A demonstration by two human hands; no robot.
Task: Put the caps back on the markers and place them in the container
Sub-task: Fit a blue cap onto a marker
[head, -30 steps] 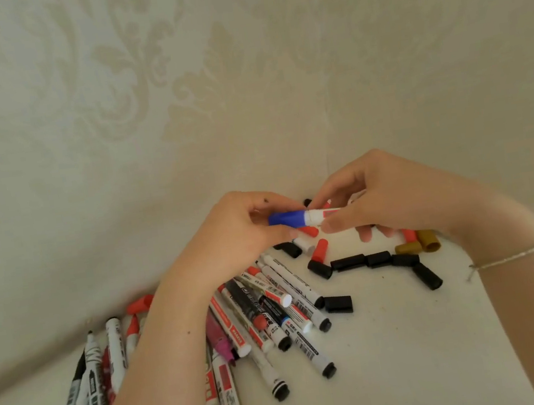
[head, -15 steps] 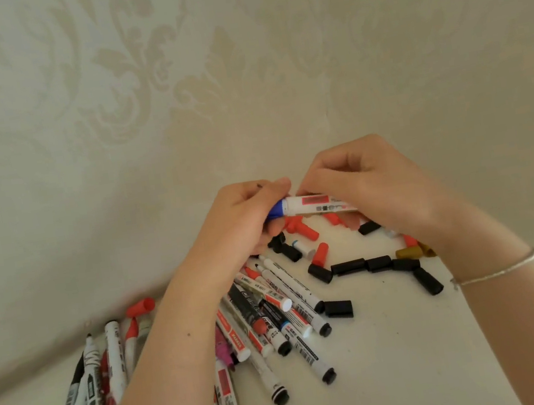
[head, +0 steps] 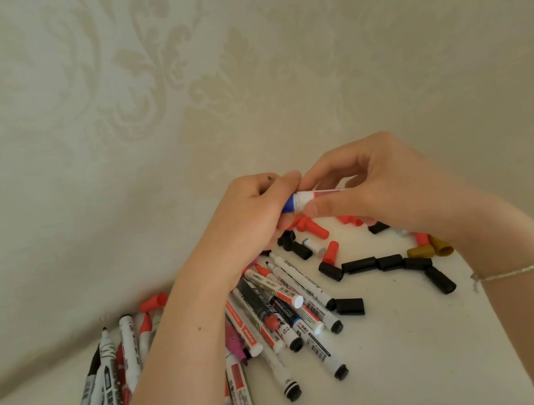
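Both hands meet above the white table (head: 402, 355). My left hand (head: 250, 215) curls round the blue cap (head: 290, 203) of a white marker (head: 318, 195) with a red label. My right hand (head: 384, 184) pinches the marker's barrel between thumb and fingers. The cap sits on the marker's left end, mostly hidden in my left fingers. Below my hands lie loose black caps (head: 359, 264), red caps (head: 330, 252) and ochre caps (head: 420, 251). A pile of uncapped markers (head: 288, 306) lies under my left forearm. No container shows.
More markers (head: 109, 364) lie in a row at the lower left by the wall. A patterned beige wall (head: 173, 95) stands right behind the table. A thin bracelet (head: 524, 266) circles my right wrist. Bare table shows at the lower right.
The hands rose a little. The blue cap has gone further into my left fingers, and the marker's labelled barrel now shows between the hands.
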